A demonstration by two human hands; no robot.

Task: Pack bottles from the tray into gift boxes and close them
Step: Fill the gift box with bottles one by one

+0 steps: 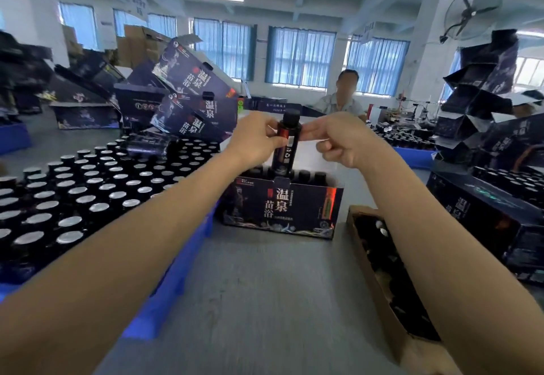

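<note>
**One bottle going into the open gift box**

We are holding a dark bottle (287, 142) upright over the open gift box (279, 208), and its lower end is already sitting between the black caps of the bottles that are standing in a row inside. Our left hand (256, 142) is gripping the bottle's upper body, with the fingers curled round it just under the black cap. Our right hand (341, 142) is reaching to the bottle's right side. Its two long fingers are lying straight and touching the bottle and the others are curled in, but we cannot tell whether it is really pinching.

The gift box is standing in the middle of the grey worktop (265, 301), toward the far edge, with its printed front facing us. Along the left edge the blue tray (188, 251) is carrying many more bottles (73, 198) with shiny caps. Near the right edge a brown carton (379, 280) is lying open. Behind the tray, empty gift boxes (191, 100) are leaning in a loose pile.
</note>
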